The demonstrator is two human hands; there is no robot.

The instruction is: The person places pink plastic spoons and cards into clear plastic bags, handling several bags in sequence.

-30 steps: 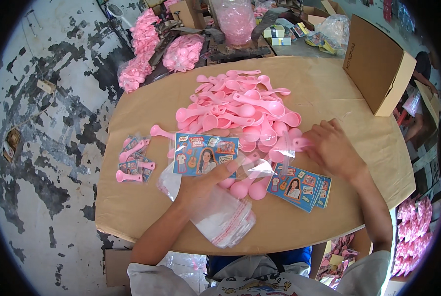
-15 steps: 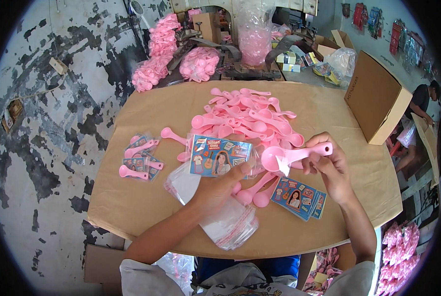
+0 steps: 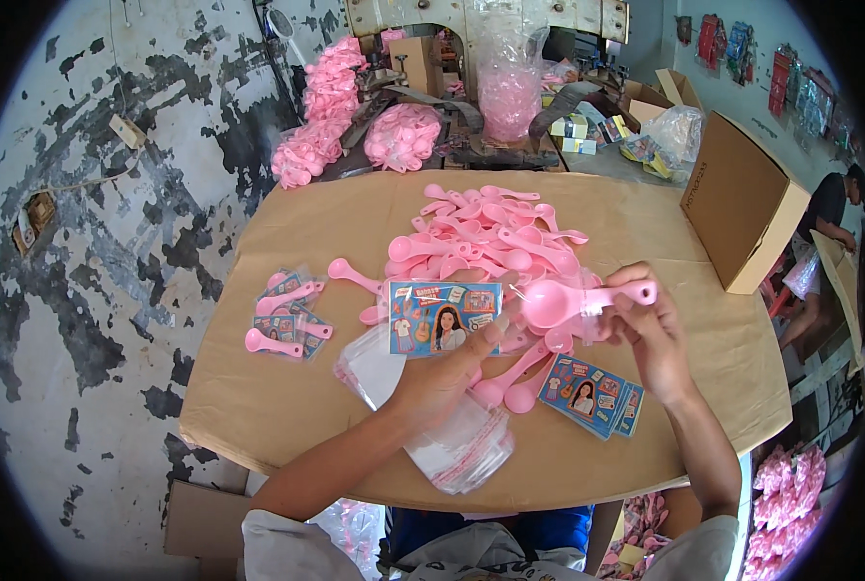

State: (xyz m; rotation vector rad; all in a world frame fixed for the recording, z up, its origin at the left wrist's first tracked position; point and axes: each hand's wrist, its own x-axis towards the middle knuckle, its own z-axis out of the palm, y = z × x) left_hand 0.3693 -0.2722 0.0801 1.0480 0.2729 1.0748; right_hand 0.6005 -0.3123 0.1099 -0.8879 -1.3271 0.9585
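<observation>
My right hand point(image 3: 650, 334) holds a pink plastic spoon point(image 3: 573, 300) by its handle, bowl pointing left, above the table. My left hand point(image 3: 442, 373) grips a blue printed card point(image 3: 444, 317) and rests on a stack of clear plastic bags point(image 3: 452, 436). A heap of pink spoons point(image 3: 490, 237) lies just beyond both hands. Two more pink spoons point(image 3: 510, 382) lie between the hands. A small stack of blue printed cards point(image 3: 592, 392) sits under my right wrist.
The table is covered in brown paper point(image 3: 287, 407). Finished bags with card and spoon point(image 3: 287, 320) lie at the left. An open cardboard box point(image 3: 742, 208) stands at the right edge. Bags of pink parts point(image 3: 403, 136) sit behind. Another person point(image 3: 829, 223) is at far right.
My right hand picked one pink spoon out of the heap and lifted it toward the left hand. The left hand raised a blue card off the bags.
</observation>
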